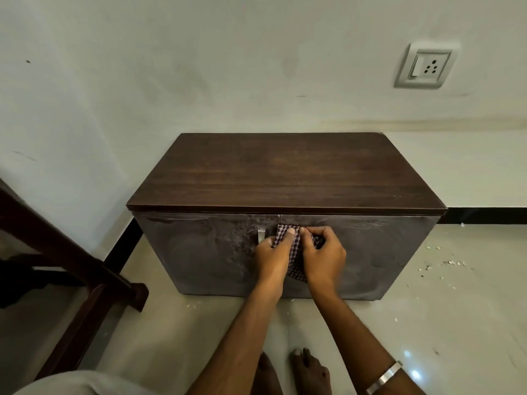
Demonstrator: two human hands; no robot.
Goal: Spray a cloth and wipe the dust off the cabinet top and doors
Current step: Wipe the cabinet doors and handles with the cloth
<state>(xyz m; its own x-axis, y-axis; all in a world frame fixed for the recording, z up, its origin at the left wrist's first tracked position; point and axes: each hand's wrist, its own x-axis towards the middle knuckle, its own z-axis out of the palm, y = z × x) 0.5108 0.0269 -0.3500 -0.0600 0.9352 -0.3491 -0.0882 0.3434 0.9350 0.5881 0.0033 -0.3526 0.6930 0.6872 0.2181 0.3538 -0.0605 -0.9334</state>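
Where dusty doors (205,252) meet, both hands (299,258) together, clamped on checkered waffle-weave cloth (296,262).

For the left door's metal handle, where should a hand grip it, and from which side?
Grip the metal handle from the front, fingers hooking its upright strip. It stands out from the left door near the centre seam, beside the cloth both hands hold.

A room in a home — a low wooden cabinet (285,178) stands on glossy floor tiles (427,309) against a plain painted wall (199,67), with a switch-and-socket plate (426,67) at upper right, dark wooden furniture (71,269) at left, and bare feet (308,372) at the bottom edge.
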